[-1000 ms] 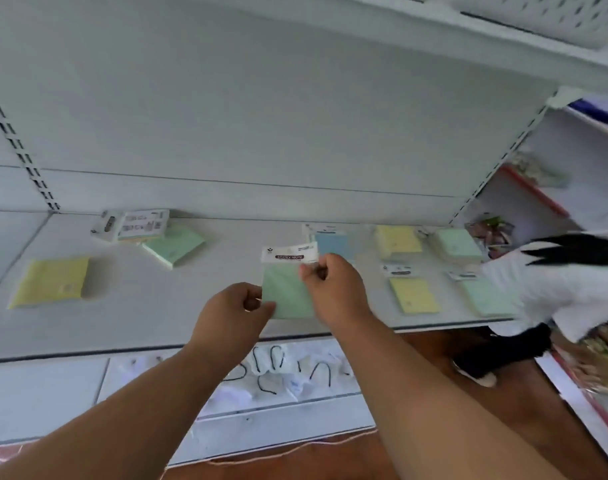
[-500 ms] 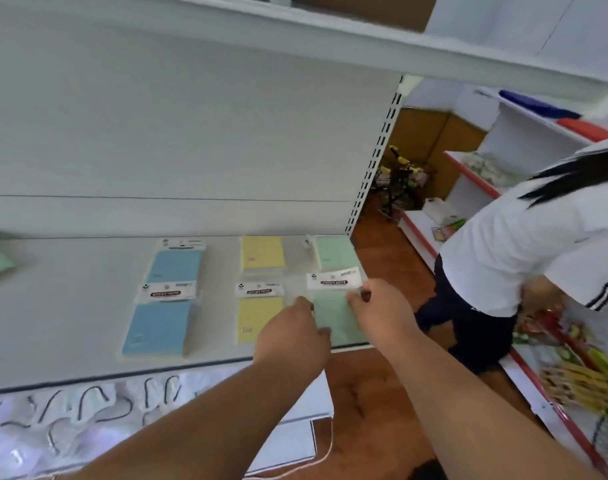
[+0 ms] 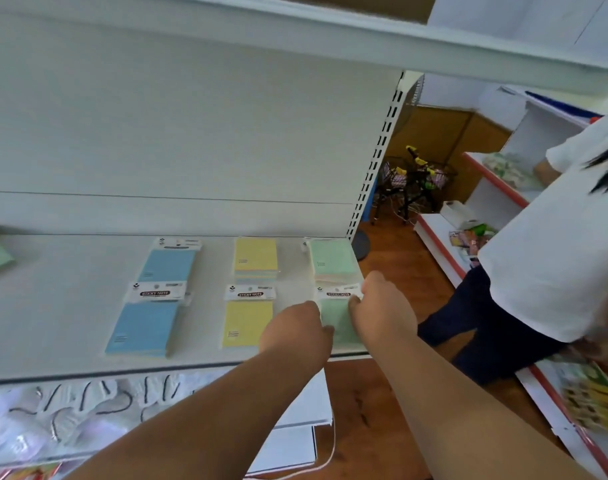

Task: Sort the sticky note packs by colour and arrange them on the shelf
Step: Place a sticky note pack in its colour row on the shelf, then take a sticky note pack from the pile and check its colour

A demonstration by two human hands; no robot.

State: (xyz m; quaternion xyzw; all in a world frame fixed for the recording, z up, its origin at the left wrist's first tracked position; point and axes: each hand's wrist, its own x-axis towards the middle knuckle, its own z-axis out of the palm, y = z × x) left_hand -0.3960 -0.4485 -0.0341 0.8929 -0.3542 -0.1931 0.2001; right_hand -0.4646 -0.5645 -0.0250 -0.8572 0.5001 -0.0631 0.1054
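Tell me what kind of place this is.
Most likely a small retail shop: white slotted display shelving, retail-packed sticky note packs laid out by colour, and goods on red-edged shelves across the aisle.

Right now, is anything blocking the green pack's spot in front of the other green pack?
Nothing visible does. Both hands, left hand and right hand, hold the green pack already at the front of the green column, before the rear green pack.

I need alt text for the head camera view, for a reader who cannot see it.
Both hands, left hand and right hand, set a green sticky note pack at the front right of a white shelf. Beside it lie yellow packs and blue packs in columns by colour. Another person in a white shirt stands to the right.
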